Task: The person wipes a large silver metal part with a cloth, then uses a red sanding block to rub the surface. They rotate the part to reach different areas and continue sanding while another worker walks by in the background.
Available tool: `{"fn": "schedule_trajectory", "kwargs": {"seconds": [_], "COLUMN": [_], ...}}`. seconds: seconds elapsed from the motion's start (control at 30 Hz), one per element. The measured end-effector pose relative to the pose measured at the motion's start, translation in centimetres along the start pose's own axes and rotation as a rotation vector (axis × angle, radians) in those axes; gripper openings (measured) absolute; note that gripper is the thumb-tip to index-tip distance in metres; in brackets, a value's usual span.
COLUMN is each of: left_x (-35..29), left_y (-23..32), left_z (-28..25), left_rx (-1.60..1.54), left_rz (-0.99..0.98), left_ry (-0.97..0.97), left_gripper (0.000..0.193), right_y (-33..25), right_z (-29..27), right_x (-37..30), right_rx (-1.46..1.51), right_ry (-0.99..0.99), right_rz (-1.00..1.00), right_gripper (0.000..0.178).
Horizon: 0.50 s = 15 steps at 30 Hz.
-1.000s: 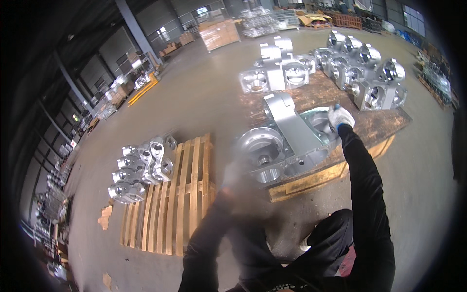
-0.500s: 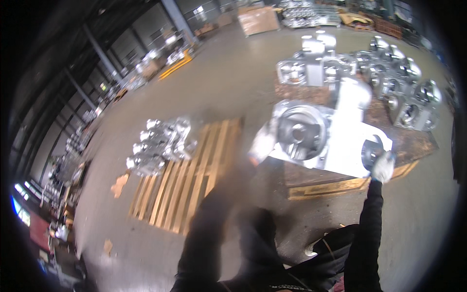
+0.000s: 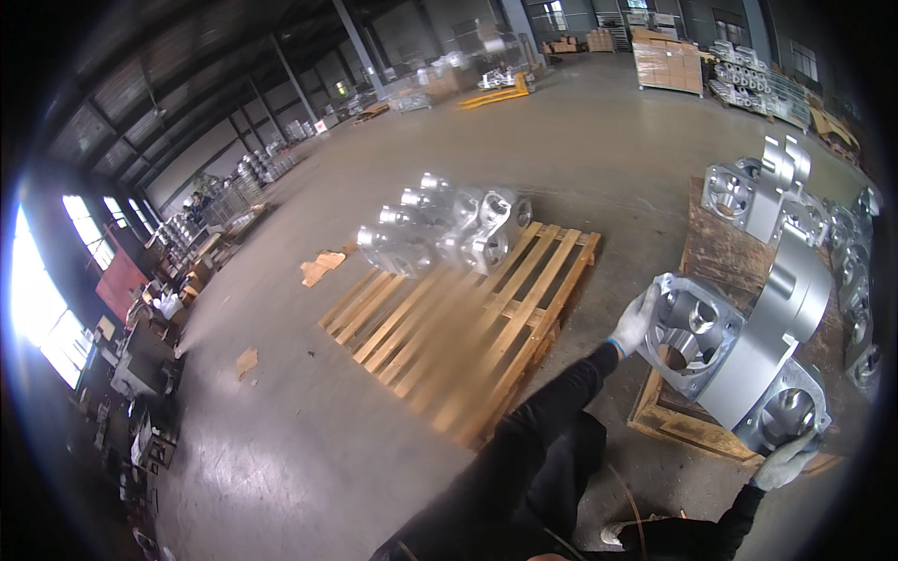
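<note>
A large silvery metal casting (image 3: 744, 374), with a square flanged opening at one end and a round bore at the other, is gripped between my two gloved hands. My left hand (image 3: 638, 323) closes on the edge of its square flange. At the near right end, my right hand (image 3: 788, 462) has its fingers round the rim beside the round bore. The casting shows over the near edge of a brown board-topped pallet (image 3: 720, 248); whether it rests there or hangs just above, I cannot tell. Another similar casting (image 3: 772, 192) stands behind it on that pallet.
To the left lies a slatted wooden pallet (image 3: 524, 323) with several castings (image 3: 440, 229) at its far end. More castings (image 3: 853, 271) stand along the right side. Cardboard scraps (image 3: 323, 268) lie on the floor. Farther off are a yellow pallet jack (image 3: 496, 95) and wrapped boxes (image 3: 666, 65).
My view has swung left, so the pallets and castings appear farther right. Both hands keep hold of the casting, which now looks tilted, its right end nearer to me.
</note>
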State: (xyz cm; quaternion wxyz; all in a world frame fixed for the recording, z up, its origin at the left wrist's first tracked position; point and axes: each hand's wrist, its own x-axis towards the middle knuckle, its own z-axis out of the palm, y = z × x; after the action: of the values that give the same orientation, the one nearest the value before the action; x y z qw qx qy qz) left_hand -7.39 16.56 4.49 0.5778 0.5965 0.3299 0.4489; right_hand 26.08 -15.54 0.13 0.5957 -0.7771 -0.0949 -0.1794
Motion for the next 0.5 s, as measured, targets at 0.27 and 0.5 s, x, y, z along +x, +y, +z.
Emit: {"fn": "schedule_trajectory", "kwargs": {"seconds": [0.27, 0.5], "left_x": [-3.9, 0.6], "left_y": [-9.4, -10.1], "left_z": [1.1, -0.7], "left_rx": [0.235, -0.084], "left_rz": [0.24, 0.176], "left_ry": [0.496, 0.168], "left_gripper": [0.063, 0.054], "right_y": [9.8, 7.3], "right_z": [5.3, 4.9], "right_x": [3.1, 0.1], "right_rx": [0.233, -0.037], "right_ry": [-0.134, -0.038], "right_rz": [-0.052, 0.117], "right_gripper": [0.052, 0.062]}}
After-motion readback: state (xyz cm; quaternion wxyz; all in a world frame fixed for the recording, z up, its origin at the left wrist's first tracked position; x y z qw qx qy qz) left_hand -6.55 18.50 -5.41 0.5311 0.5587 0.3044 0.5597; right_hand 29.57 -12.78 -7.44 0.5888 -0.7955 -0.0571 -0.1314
